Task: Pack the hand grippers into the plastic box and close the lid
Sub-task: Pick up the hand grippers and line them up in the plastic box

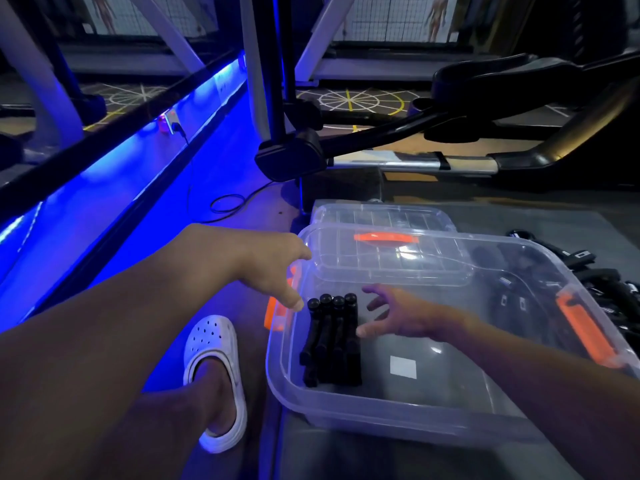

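Note:
A clear plastic box point(346, 407) with orange side latches stands open on the grey mat. Several black hand grippers point(330, 341) lie side by side in its left part. The clear lid point(388, 261) with an orange handle leans over the box's far side. My left hand point(273, 268) rests at the box's left rim, fingers apart, holding nothing. Inside the box, just right of the packed grippers, my right hand point(401, 317) hovers with fingers spread and empty. More black hand grippers point(609, 289) lie in a pile to the right of the box.
My foot in a white perforated clog point(214, 375) stands left of the box. A black and chrome exercise machine frame point(381, 157) rises behind it. A black cable point(225, 202) loops on the floor beside a blue-lit ledge.

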The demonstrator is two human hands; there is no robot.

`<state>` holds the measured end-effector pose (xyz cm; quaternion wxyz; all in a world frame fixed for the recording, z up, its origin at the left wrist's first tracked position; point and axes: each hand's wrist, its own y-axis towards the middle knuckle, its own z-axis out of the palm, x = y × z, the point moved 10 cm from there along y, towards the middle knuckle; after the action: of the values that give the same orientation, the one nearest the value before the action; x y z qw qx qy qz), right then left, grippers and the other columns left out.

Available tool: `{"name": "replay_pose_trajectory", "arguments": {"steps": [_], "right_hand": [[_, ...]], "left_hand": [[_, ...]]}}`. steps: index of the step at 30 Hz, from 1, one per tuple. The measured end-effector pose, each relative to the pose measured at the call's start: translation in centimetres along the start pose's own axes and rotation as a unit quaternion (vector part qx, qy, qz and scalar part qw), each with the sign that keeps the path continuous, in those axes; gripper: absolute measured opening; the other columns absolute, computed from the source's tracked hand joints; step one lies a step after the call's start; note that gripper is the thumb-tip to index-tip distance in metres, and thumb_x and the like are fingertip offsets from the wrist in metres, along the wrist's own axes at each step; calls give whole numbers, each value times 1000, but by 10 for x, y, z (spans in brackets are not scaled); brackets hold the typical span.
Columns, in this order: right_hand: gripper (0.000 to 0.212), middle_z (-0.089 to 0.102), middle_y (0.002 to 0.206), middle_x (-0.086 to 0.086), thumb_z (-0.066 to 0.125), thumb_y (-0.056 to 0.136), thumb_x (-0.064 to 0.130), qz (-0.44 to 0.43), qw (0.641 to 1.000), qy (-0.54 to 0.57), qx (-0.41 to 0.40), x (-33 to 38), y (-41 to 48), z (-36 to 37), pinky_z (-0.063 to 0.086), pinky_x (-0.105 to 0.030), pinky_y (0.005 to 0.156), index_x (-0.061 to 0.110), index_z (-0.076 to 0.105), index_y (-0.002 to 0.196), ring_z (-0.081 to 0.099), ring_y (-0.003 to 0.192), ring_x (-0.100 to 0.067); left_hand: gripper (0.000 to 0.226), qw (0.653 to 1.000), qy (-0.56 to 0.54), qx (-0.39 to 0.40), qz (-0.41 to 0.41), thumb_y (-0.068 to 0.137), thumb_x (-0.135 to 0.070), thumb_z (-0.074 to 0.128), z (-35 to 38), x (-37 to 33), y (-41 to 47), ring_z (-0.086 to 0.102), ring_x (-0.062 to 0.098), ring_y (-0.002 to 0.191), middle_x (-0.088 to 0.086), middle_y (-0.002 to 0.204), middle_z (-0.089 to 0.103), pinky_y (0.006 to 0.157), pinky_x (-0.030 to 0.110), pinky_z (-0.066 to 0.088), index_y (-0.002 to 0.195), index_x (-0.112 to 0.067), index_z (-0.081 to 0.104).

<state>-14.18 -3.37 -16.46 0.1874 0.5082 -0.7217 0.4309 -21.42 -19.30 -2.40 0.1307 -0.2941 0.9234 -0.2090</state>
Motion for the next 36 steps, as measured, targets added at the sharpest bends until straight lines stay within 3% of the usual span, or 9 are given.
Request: {"name": "replay_pose_trajectory", "arguments": {"steps": [8,12,16,21,24,27,31,34,36], "right_hand": [[51,67,102,-5,82,75,31,-61,984,28,-167,11,-50,-87,51,-25,75,16,60,119,60,79,-11],[7,72,80,-9,71,84,20,-104,938,-10,-330,9,-101,-151,54,-38,74,13,71,87,66,72,-22],[15,69,63,-4,61,80,16,-92,880,32,-464,-22,-164,-210,54,-43,68,17,67,66,64,62,-20],[16,68,62,-4,59,80,16,-28,837,46,-544,-83,-231,-244,52,-39,65,16,64,65,59,58,-18],[20,68,64,-9,60,84,11,26,835,18,-549,-122,-261,-241,50,-36,63,13,66,65,58,58,-19],[20,68,61,-4,61,84,12,88,843,15,-531,-173,-279,-226,49,-32,62,16,67,66,58,57,-16],[22,64,60,5,60,85,15,169,860,23,-481,-239,-285,-187,41,-24,60,19,65,64,57,58,-11],[6,68,73,0,67,83,20,198,888,27,-413,-264,-276,-154,43,-22,64,15,71,81,61,72,-14],[21,67,82,0,76,79,27,197,911,51,-358,-272,-264,-132,43,-17,63,16,69,94,58,74,-11]], "left_hand": [[58,988,33,-115,94,91,-42,60,-41,-80,17,42,21,133,2,146,45,108,32,35,143,-23,42],[47,974,31,-161,156,92,-41,57,-50,-139,23,45,19,128,-3,139,49,107,36,36,136,-27,49],[41,942,34,-239,232,92,-38,55,-50,-214,16,48,20,125,-2,135,53,103,40,39,131,-23,54],[53,916,25,-262,303,91,-51,36,-30,-290,3,43,18,128,-3,137,48,104,42,39,131,-23,54],[54,916,30,-242,318,93,-54,33,-9,-312,5,31,15,139,-5,151,33,110,36,29,139,-27,43],[68,918,40,-215,331,84,-63,19,13,-326,10,19,12,145,-7,159,18,114,34,23,145,-34,31],[62,920,47,-184,343,93,-62,29,34,-340,18,10,8,147,-12,161,7,116,33,20,149,-37,20],[62,923,51,-159,346,93,-65,27,46,-347,24,1,4,147,-17,161,1,117,32,15,149,-40,15],[65,922,52,-152,352,90,-70,21,52,-350,28,1,3,147,-19,160,0,119,35,15,149,-42,13]]}}
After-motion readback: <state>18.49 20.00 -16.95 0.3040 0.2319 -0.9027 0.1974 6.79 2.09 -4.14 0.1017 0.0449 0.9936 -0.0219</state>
